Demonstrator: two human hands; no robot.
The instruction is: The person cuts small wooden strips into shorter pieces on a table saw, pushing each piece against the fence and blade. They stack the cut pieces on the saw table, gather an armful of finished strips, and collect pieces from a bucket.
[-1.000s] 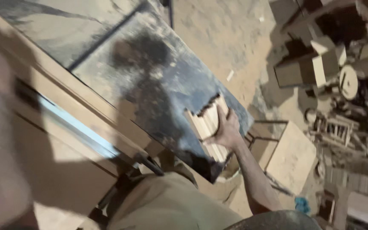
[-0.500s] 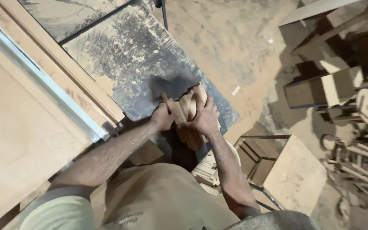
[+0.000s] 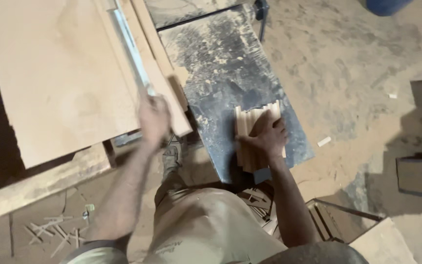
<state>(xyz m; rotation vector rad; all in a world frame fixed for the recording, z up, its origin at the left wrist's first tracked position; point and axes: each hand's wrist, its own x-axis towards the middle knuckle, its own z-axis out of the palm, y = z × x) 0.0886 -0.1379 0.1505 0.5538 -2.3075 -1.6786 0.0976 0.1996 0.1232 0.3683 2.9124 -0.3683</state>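
On the dark, sawdust-strewn metal table [image 3: 221, 73] your right hand [image 3: 267, 137] lies flat, fingers spread, pressing down on a bundle of short pale wooden strips [image 3: 252, 132] that sits near the table's front right corner. The bundle is loose, not tied as far as can be seen, so a sideways push could fan the strips apart and send the outer ones over the edge onto the sandy floor [image 3: 357, 73]. The loose sawdust under them would make that slide easier.

Your left hand [image 3: 153, 117] is blurred up by the long light wooden batten [image 3: 159, 73] that runs beside the large pale plywood sheet [image 3: 54, 73]; I cannot tell whether it is closed on anything or merely near it. That batten overhangs at its near end, and a knock from a moving hand could swing it toward the strips. With your eyes on one side, the other hand works unseen, and splinters from raw edges are a fair risk to bare palms.
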